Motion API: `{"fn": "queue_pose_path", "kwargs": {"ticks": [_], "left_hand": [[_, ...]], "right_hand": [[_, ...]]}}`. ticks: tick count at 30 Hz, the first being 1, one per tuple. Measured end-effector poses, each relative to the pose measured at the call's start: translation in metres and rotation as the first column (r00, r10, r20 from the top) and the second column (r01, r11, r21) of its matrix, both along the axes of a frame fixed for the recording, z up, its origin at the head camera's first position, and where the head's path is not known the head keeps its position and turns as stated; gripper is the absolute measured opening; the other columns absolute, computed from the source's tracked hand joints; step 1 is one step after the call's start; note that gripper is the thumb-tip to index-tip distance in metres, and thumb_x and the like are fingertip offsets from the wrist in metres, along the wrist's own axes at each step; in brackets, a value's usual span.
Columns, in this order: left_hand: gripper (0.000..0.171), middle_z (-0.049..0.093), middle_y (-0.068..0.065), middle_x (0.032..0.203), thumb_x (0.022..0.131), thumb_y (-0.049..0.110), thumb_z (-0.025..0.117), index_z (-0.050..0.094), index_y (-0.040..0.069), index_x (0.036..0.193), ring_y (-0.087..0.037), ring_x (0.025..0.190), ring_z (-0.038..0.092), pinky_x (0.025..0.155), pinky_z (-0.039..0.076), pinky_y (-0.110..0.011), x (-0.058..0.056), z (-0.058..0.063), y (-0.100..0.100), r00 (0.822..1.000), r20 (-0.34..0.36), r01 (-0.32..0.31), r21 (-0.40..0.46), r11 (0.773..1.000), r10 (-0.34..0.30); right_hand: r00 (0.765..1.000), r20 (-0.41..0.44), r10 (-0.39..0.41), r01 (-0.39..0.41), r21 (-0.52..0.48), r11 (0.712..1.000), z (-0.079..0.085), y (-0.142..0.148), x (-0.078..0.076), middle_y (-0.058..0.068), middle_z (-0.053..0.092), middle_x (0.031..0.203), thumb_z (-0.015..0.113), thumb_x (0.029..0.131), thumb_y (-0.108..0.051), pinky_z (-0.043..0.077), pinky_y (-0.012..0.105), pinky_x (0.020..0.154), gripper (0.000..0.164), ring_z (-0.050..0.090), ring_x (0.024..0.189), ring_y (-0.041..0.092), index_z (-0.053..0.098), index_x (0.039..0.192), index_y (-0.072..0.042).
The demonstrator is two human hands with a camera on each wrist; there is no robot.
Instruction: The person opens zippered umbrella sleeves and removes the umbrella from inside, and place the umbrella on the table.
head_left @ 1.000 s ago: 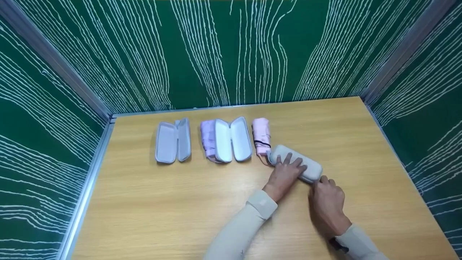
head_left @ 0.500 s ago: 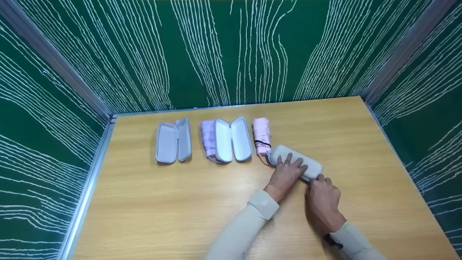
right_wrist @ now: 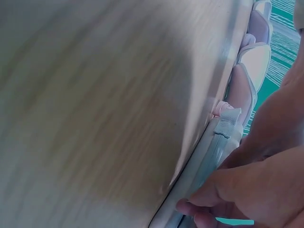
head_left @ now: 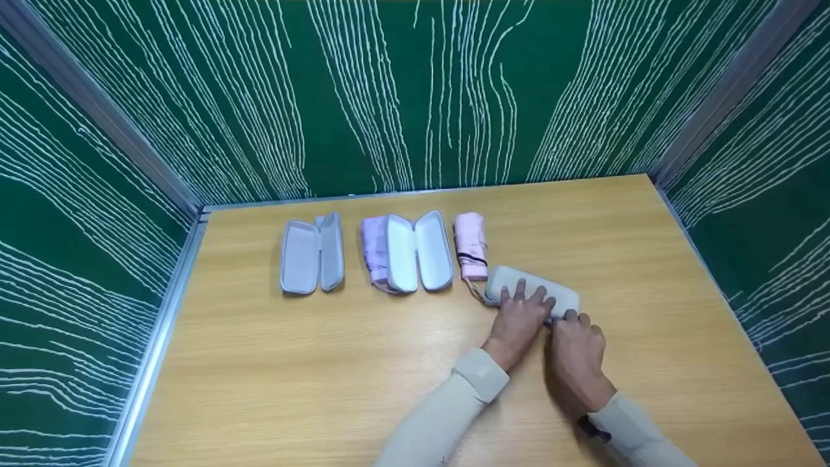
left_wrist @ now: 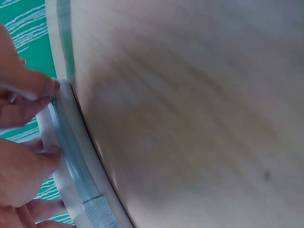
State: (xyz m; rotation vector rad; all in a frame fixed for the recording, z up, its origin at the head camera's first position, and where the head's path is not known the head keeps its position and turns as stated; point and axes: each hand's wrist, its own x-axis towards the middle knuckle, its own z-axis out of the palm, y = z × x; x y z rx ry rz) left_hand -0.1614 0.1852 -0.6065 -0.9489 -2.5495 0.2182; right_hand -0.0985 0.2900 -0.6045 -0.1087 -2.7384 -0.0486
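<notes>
A closed grey zip case (head_left: 563, 299) lies at a slant right of the table's middle. My left hand (head_left: 515, 321) presses on its top with fingers spread, the thumb near the front edge. At that edge my right hand (head_left: 578, 347) pinches the zip pull, which its fingertips mostly hide. Along the case's side runs the zipper (left_wrist: 71, 152), with a ribbed fabric tab (left_wrist: 100, 212) at one end, as the left wrist view shows. Just beyond the case's left end lies a pink folded umbrella (head_left: 469, 237) with a dark band round it.
Two open cases stand to the left: a white-lined case (head_left: 402, 253) and a grey-lined case (head_left: 300, 256). A purple folded umbrella (head_left: 373, 246) lies partly behind the white-lined one. Green walls (head_left: 551, 78) with white lines enclose the back and sides of the wooden table (head_left: 292, 383).
My right hand has moved a little left along the case's front edge with the pull. The case's left end has shifted slightly toward me, my left hand with it.
</notes>
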Motion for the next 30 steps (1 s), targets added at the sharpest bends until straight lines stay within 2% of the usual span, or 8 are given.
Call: {"fn": "queue_pose_path", "kwargs": {"ticks": [6,9,11,15,18,24,30], "left_hand": [[0.035,0.067,0.015,0.137,0.102,0.02,0.062,0.073,0.036,0.131,-0.016,0.132,0.064,0.097,0.059,-0.034,0.0,0.0,-0.006,1.0,0.027,0.008,0.01,1.0,-0.008],[0.035,0.066,0.011,0.142,0.1,0.017,0.063,0.074,0.035,0.129,-0.011,0.129,0.064,0.089,0.06,-0.027,-0.006,0.004,-0.016,0.999,0.047,0.024,0.006,1.0,-0.024],[0.037,0.064,0.011,0.145,0.1,0.017,0.063,0.073,0.038,0.128,-0.01,0.13,0.061,0.083,0.06,-0.023,-0.012,0.007,-0.025,0.998,0.065,0.021,-0.009,1.0,-0.021],[0.046,0.056,0.014,0.154,0.1,0.018,0.059,0.068,0.046,0.136,-0.015,0.142,0.053,0.102,0.054,-0.028,-0.022,0.012,-0.037,0.99,0.136,0.034,-0.063,0.997,-0.025],[0.049,0.054,0.013,0.156,0.101,0.018,0.058,0.065,0.045,0.14,-0.02,0.144,0.051,0.115,0.045,-0.035,-0.026,0.012,-0.04,0.984,0.167,0.072,-0.078,0.994,-0.058],[0.043,0.06,0.011,0.149,0.101,0.02,0.057,0.068,0.043,0.136,-0.017,0.135,0.06,0.107,0.052,-0.035,-0.024,0.009,-0.039,0.993,0.105,0.067,-0.045,0.997,-0.062],[0.041,0.064,0.008,0.144,0.1,0.019,0.059,0.07,0.042,0.132,-0.019,0.129,0.064,0.101,0.055,-0.037,-0.019,0.004,-0.036,0.997,0.054,0.048,-0.011,0.999,-0.047]], "right_hand": [[1.0,0.022,0.018,-0.017,-0.022,1.0,-0.002,0.004,0.003,0.022,0.061,0.075,0.068,0.085,0.007,0.052,0.047,0.051,0.006,0.062,0.066,0.039,0.071,0.082,0.012],[0.998,0.04,0.038,-0.036,-0.044,0.998,-0.001,0.007,0.005,0.022,0.061,0.075,0.069,0.085,0.007,0.052,0.049,0.051,0.006,0.062,0.068,0.04,0.071,0.081,0.011],[0.997,0.053,0.051,-0.048,-0.054,0.997,0.0,0.008,0.006,0.022,0.062,0.076,0.071,0.086,0.006,0.052,0.049,0.05,0.006,0.062,0.068,0.04,0.071,0.081,0.01],[0.996,0.066,0.054,-0.05,-0.061,0.997,0.002,0.012,0.006,0.023,0.062,0.077,0.077,0.085,0.002,0.051,0.049,0.05,0.007,0.062,0.069,0.04,0.073,0.083,0.008],[0.997,0.049,0.056,-0.052,-0.064,0.997,0.001,0.013,0.006,0.022,0.061,0.076,0.079,0.084,0.001,0.05,0.05,0.049,0.009,0.061,0.067,0.04,0.073,0.081,0.007],[0.997,-0.032,0.075,-0.077,-0.054,0.996,-0.002,0.011,0.005,0.021,0.059,0.071,0.079,0.083,0.001,0.05,0.05,0.043,0.013,0.06,0.061,0.039,0.07,0.076,0.008],[0.998,-0.027,0.06,-0.062,-0.05,0.997,-0.001,0.007,0.003,0.021,0.059,0.071,0.077,0.08,0.003,0.049,0.049,0.043,0.011,0.059,0.06,0.039,0.069,0.075,0.009]]}}
